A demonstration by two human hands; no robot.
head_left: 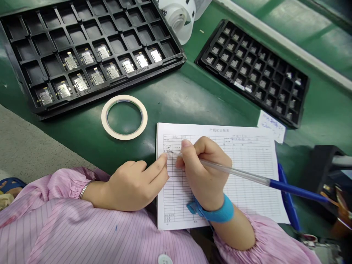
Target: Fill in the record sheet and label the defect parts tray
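My right hand [206,172] is closed around a ballpoint pen [236,172] with a clear barrel and a blue cap on its back end. The pen's tip meets the upper left part of a printed form [242,198], the top sheet of a paper pad. On that form's left edge rests my left hand [134,185], holding nothing that I can see. Its forefinger reaches out close to the pen tip, while other fingers are partly bent or hidden. A blue strap [217,211] circles my right wrist.
Behind my left hand lies a tape roll [124,137]. A large black tray [110,86] holds several metal parts. Another black tray [202,60] holds small pieces, with a handwritten note [272,126] beside it. A white reel [183,25] stands behind; a blue pen-like object [288,200] lies right.
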